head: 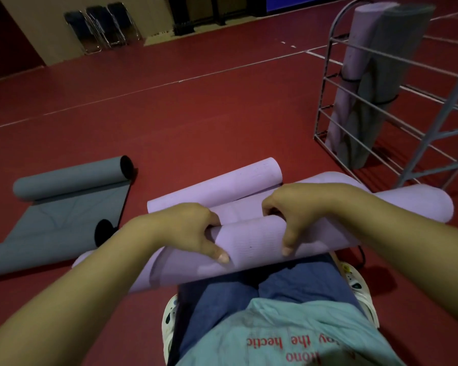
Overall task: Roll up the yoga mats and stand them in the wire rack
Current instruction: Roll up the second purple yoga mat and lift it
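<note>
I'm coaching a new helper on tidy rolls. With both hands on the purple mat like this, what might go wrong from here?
1. The left hand and right hand grip the purple mat near its middle, so the unheld ends may roll unevenly and telescope.
2. A second purple roll lies right behind it and may block the rolling.
3. The wire rack already holds two leaning mats; adding another could tip them.

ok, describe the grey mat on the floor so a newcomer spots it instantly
Start at the metal wire rack on the right, then cross the red floor to the far left. The half-unrolled grey yoga mat lies there flat, untouched, unlike the lilac ones.
</note>
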{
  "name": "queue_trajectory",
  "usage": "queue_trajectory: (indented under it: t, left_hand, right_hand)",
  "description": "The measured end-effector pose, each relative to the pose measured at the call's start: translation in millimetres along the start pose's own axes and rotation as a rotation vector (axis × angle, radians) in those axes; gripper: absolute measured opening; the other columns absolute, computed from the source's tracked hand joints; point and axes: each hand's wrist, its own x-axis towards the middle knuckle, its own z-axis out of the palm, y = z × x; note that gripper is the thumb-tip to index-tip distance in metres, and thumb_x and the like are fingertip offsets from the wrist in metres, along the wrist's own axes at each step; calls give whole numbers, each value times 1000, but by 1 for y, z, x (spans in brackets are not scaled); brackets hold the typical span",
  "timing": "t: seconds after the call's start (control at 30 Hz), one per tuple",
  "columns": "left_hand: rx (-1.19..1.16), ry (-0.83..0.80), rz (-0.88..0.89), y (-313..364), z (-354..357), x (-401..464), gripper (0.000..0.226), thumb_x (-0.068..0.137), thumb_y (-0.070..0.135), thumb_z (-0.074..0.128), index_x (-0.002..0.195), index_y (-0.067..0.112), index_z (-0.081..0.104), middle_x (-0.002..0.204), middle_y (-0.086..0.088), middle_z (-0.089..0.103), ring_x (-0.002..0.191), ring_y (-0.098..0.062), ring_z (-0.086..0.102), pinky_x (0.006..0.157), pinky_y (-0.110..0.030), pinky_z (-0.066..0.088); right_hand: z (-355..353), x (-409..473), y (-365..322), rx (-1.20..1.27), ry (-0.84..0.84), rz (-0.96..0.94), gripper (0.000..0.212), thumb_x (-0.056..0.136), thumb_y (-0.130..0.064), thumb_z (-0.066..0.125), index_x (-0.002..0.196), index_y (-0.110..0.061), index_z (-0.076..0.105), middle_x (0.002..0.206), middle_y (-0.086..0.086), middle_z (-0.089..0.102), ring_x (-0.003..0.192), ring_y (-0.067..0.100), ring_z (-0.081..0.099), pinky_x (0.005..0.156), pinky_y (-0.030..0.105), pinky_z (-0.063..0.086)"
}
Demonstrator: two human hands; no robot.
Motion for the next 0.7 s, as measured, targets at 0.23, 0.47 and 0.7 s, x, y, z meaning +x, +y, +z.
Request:
queue_trajectory:
  t: [0.23,0.47,0.7]
  left_hand:
    - [-357,-110,-119,-23,-11,25,63,68,55,76,121,32,50,106,9,62,94,-9,58,82,-21,43]
    - [-396,-173,-165,-39,-20,38,49,76,54,69,119,32,59,115,10,61,108,-12,56,96,-25,41]
    - [-411,-284,-156,-42,-30,52,47,82,51,64,122,26,62,122,9,60,112,-13,55,100,-31,44]
  right_hand:
    - [-29,19,8,73,-243,75,43,57,-49,85,86,-34,56,90,-18,60,84,4,57,78,27,48]
    - [-49,21,2,-42,-216,121,69,67,-47,80,128,-28,53,127,-12,55,113,15,55,100,34,44]
    - [1,-1,-22,-101,243,6,53,69,-44,77,117,-30,59,116,-8,59,104,17,57,84,37,50]
